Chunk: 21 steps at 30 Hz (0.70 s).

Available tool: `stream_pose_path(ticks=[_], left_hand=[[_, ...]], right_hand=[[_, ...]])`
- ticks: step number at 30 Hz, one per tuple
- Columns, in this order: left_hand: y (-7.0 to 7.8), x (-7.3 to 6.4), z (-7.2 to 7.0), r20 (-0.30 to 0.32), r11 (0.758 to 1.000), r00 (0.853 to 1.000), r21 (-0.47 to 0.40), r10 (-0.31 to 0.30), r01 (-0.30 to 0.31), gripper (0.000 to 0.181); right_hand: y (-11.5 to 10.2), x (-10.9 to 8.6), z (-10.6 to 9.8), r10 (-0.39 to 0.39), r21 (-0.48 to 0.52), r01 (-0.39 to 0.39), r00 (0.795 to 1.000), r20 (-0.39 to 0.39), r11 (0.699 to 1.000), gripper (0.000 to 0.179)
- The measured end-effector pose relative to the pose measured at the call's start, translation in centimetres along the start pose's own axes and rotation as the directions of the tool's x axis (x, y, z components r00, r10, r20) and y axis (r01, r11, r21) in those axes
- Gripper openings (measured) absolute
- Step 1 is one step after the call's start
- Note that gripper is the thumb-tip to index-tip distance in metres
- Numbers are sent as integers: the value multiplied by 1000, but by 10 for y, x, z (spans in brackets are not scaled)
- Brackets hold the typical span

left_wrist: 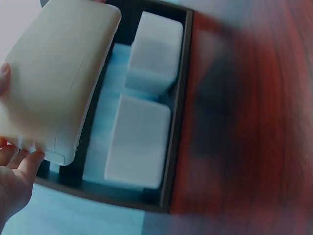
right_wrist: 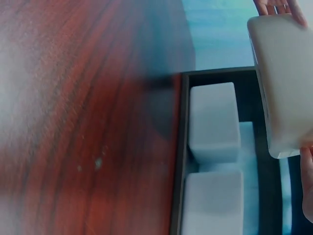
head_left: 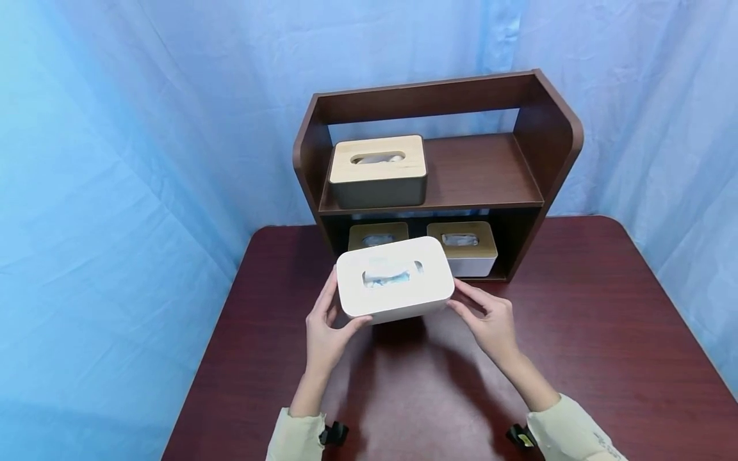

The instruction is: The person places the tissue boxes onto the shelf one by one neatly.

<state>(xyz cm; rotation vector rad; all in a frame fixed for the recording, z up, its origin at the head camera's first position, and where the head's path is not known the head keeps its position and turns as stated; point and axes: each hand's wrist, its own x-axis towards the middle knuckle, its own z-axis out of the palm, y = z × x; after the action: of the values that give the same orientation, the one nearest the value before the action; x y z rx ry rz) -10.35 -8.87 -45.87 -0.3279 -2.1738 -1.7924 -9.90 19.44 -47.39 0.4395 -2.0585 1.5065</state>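
Both hands carry a white tissue box (head_left: 392, 296) above the table, in front of a dark brown shelf (head_left: 484, 168). Its lid, with an oval slot showing tissue, faces up and tilts towards the head camera. My left hand (head_left: 325, 333) grips the left end, thumb along the front lower edge. At the right end, my right hand (head_left: 490, 320) pinches the box between thumb and fingers. The left wrist view shows the plain side of the tissue box (left_wrist: 54, 73) with the left hand (left_wrist: 17, 183) on its end. The right hand (right_wrist: 307, 183) is partly cut off in its wrist view.
On the shelf's upper level, a dark grey tissue box (head_left: 377, 192) with a wooden lid stands at the left. Two wooden-lidded boxes, left (head_left: 357, 235) and right (head_left: 469, 266), sit below; the held box partly covers the left one. Blue curtains (head_left: 173, 128) surround the dark red table (head_left: 594, 333).
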Motion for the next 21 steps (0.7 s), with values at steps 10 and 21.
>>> stream_pose_path(ticks=[10, 21], left_hand=[[30, 12, 26, -13, 983, 988, -94, 155, -156, 92], [66, 38, 51, -25, 945, 955, -141, 295, -296, 86]], right_hand=[[-19, 10, -30, -49, 65, 57, 992, -116, 996, 46], [-39, 32, -59, -129, -21, 128, 952, -277, 992, 41]])
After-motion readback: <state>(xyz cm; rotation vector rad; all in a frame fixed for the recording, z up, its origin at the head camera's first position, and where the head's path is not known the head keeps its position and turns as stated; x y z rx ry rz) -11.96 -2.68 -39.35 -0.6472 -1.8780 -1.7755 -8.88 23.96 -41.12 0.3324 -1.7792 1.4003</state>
